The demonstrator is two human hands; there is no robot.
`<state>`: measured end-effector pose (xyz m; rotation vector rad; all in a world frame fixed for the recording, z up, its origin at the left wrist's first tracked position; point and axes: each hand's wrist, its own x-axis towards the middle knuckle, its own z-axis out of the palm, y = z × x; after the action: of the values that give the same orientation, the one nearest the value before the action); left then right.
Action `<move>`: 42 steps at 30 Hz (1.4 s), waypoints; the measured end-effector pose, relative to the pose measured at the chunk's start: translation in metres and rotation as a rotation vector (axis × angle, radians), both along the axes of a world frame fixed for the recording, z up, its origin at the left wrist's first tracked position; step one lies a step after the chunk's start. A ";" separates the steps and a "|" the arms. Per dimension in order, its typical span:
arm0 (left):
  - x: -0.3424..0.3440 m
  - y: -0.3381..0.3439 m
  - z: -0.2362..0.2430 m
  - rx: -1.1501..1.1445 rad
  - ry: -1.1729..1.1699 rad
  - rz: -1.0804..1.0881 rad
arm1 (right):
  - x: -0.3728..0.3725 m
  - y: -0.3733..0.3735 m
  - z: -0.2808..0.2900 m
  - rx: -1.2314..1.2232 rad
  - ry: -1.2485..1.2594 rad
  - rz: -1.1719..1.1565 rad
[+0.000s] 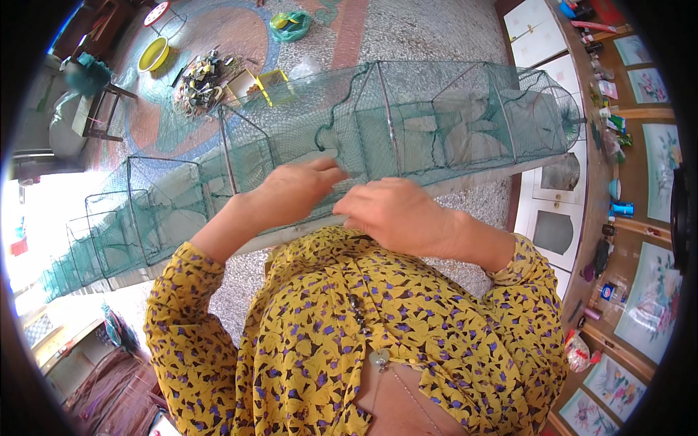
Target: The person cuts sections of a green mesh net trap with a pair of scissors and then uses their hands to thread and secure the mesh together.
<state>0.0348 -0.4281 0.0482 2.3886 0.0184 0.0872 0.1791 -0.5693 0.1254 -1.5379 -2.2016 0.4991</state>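
A long green mesh net trap (465, 131) with thin dark frames runs from far left to far right in front of me, over a long pale support (502, 168). My left hand (294, 190) hovers over the near side of the net's middle, its fingers drawn together and pointing right. Close beside it is my right hand (396, 216), fingers curled in toward the left one. Both are closed as in a pinch, and whatever lies between the fingertips is too small or hidden to make out. A dark green cord (336, 116) hangs down the mesh just beyond my hands.
Past the net, on the floor, are a heap of small dark pieces (200, 83), a yellow frame-like holder (273, 87), a yellow basin (153, 54) and a green plastic bag (289, 27). White cabinets (556, 218) stand at the right. A stool (105, 112) is at the far left.
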 end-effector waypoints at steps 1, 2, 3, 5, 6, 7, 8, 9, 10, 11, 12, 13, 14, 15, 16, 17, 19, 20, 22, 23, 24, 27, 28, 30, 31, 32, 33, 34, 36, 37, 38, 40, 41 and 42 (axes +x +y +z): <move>0.007 -0.005 -0.009 0.060 -0.136 -0.006 | 0.003 0.005 0.010 -0.013 0.039 -0.033; 0.013 -0.008 -0.014 0.121 -0.272 -0.013 | 0.006 0.009 0.018 -0.026 0.078 -0.067; 0.017 -0.008 -0.013 0.151 -0.254 -0.045 | 0.012 0.011 0.022 -0.040 0.052 -0.102; 0.023 -0.007 -0.010 0.210 -0.215 -0.108 | 0.027 0.016 0.029 -0.068 0.000 -0.169; 0.021 -0.006 -0.004 0.230 -0.195 -0.105 | 0.033 0.018 0.032 -0.102 0.017 -0.216; 0.021 -0.007 -0.004 0.250 -0.208 -0.072 | 0.038 0.022 0.034 -0.137 0.034 -0.260; 0.021 -0.008 -0.005 0.271 -0.219 -0.038 | 0.044 0.027 0.035 -0.171 0.051 -0.303; 0.021 -0.009 -0.005 0.290 -0.237 -0.012 | 0.051 0.030 0.033 -0.062 -0.013 -0.276; 0.022 -0.010 -0.008 0.259 -0.244 0.012 | 0.058 0.033 0.028 0.046 -0.074 -0.248; 0.021 -0.010 -0.012 0.229 -0.251 0.038 | 0.065 0.037 0.024 0.155 -0.134 -0.217; 0.021 -0.010 -0.013 0.197 -0.257 0.060 | 0.072 0.042 0.021 0.162 -0.166 -0.159; 0.019 -0.009 -0.013 0.181 -0.254 0.084 | 0.078 0.047 0.019 0.169 -0.198 -0.100; 0.016 -0.008 -0.012 0.166 -0.251 0.108 | 0.083 0.051 0.017 0.176 -0.231 -0.041; 0.013 -0.007 -0.008 0.151 -0.247 0.133 | 0.085 0.056 0.014 0.162 -0.276 0.006; 0.012 -0.007 -0.005 0.128 -0.232 0.155 | 0.086 0.060 0.012 0.149 -0.322 0.054; 0.010 -0.007 -0.001 0.104 -0.217 0.175 | 0.087 0.064 0.011 0.135 -0.369 0.100; 0.007 -0.009 0.000 0.081 -0.201 0.220 | 0.085 0.074 0.006 0.143 -0.479 0.188; 0.008 -0.010 0.000 0.080 -0.203 0.236 | 0.085 0.078 0.004 0.147 -0.535 0.230; 0.007 -0.012 -0.001 0.085 -0.207 0.258 | 0.085 0.081 -0.004 0.070 -0.680 0.288; 0.006 -0.013 -0.001 0.092 -0.209 0.263 | 0.084 0.083 -0.007 0.032 -0.753 0.316; 0.007 -0.013 0.000 0.096 -0.211 0.268 | 0.083 0.085 -0.005 0.004 -0.787 0.320; 0.010 -0.012 0.007 0.122 -0.227 0.249 | 0.083 0.090 0.001 -0.032 -0.833 0.329; 0.011 -0.013 0.011 0.046 -0.170 0.252 | 0.086 0.090 0.000 -0.012 -0.811 0.329; 0.010 -0.013 0.023 -0.107 -0.056 0.259 | 0.089 0.090 0.000 -0.019 -0.761 0.315; 0.008 -0.010 0.028 -0.123 -0.061 0.278 | 0.088 0.090 0.003 -0.045 -0.734 0.300; 0.003 -0.005 0.033 -0.139 -0.065 0.296 | 0.086 0.090 0.004 -0.072 -0.707 0.285; 0.000 -0.001 0.037 -0.154 -0.072 0.304 | 0.085 0.089 0.008 -0.054 -0.637 0.247; -0.006 0.006 0.038 -0.193 -0.031 0.371 | 0.084 0.090 0.011 -0.036 -0.567 0.212; -0.017 0.026 0.036 -0.043 0.070 0.480 | 0.083 0.092 0.020 0.050 -0.451 0.110; -0.024 0.033 0.036 0.023 0.155 0.556 | 0.080 0.098 0.024 0.122 -0.398 0.057; -0.027 0.038 0.034 0.088 0.183 0.604 | 0.078 0.103 0.026 0.193 -0.345 0.004; -0.030 0.044 0.029 0.220 0.243 0.698 | 0.073 0.117 0.027 0.140 -0.248 -0.084; -0.030 0.042 0.026 0.255 0.221 0.733 | 0.072 0.124 0.026 0.113 -0.200 -0.128; -0.029 0.037 0.021 0.290 0.197 0.767 | 0.071 0.133 0.020 0.104 -0.170 -0.140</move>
<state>0.0060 -0.3908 0.0689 2.5294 1.0758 0.2245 0.2499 -0.4361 0.1455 -1.7184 -2.1841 0.2142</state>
